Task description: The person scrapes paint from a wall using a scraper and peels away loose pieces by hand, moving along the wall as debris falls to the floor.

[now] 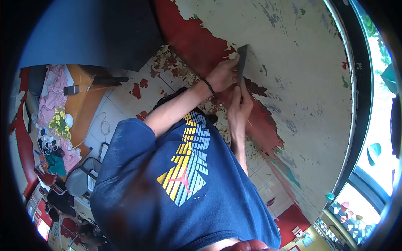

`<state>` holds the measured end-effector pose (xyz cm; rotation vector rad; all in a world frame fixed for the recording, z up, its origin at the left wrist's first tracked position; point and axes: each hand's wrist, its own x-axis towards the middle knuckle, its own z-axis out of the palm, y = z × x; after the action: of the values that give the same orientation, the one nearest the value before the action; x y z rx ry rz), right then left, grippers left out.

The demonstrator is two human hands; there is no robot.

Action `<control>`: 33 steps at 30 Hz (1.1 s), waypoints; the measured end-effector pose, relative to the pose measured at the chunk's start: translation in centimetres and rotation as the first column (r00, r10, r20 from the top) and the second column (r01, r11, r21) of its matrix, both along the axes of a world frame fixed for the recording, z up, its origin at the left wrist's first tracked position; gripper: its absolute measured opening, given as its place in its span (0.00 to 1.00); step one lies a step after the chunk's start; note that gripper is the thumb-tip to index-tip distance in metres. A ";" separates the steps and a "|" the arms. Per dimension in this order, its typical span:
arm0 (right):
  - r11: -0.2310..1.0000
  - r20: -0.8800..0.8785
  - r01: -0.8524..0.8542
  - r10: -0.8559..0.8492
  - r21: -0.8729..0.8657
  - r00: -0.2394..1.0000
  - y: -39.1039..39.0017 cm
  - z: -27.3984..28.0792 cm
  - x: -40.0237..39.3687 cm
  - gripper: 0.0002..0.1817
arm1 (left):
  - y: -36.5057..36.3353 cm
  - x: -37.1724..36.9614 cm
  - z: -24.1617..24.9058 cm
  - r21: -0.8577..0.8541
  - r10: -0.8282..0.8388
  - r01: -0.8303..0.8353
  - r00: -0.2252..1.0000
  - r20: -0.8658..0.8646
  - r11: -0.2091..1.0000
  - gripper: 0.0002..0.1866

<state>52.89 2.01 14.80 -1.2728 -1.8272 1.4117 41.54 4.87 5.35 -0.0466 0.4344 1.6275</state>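
A flat, dark metal scraper (pixel 242 62) lies against the wall (pixel 301 71), where peeling red paint meets the pale surface. My left hand (pixel 222 77), with a dark band at the wrist, grips the scraper from the left side, its fingers curled and partly hidden. Closer to my body, my right hand (pixel 240 111) is closed round the lower end of the scraper, thumb and fingers pointing along it. A ragged band of red paint (pixel 197 37) runs along the lower wall beside both hands. Part of the scraper is covered by my fingers.
Paint flakes (pixel 136 90) litter the tiled floor (pixel 119 106) below. A large dark panel (pixel 125 33) stands at upper left. Further left are a wooden desk (pixel 79 90) with pink cloth and a grey chair (pixel 79 180). A window (pixel 379 125) borders the wall at right.
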 end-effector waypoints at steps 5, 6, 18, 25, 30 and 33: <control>0.997 -0.008 -0.024 0.024 -0.079 1.000 -0.1 0.9 -0.1 0.20 | -0.4 0.0 1.2 -0.087 0.033 -0.031 0.999 0.028 0.996 0.18; 0.997 -0.024 -0.040 0.038 -0.062 0.999 0.3 0.5 -0.3 0.20 | -0.3 -0.5 1.2 -0.079 0.034 -0.032 0.999 0.024 0.996 0.18; 0.993 0.045 -0.121 0.120 0.016 0.992 1.4 -1.5 -0.6 0.21 | -0.3 -0.6 0.2 -0.045 0.108 -0.110 0.993 -0.043 0.993 0.18; 0.981 0.088 -0.141 0.130 0.134 0.988 1.1 -1.1 -0.8 0.21 | -0.4 -1.7 1.1 -0.105 0.110 -0.111 0.994 -0.018 0.988 0.18; 0.996 0.047 -0.020 0.024 -0.087 0.999 0.4 1.1 0.8 0.21 | 0.1 0.3 1.4 -0.080 0.066 -0.061 0.997 0.052 0.995 0.19; 0.993 0.133 -0.112 0.108 0.028 0.985 1.5 0.1 -0.6 0.21 | -0.1 -0.8 0.9 -0.079 0.053 -0.051 0.998 0.023 0.996 0.20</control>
<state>52.34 3.55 14.89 -1.2916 -2.0296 1.3743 40.76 4.74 6.29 -0.1380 0.4811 1.6591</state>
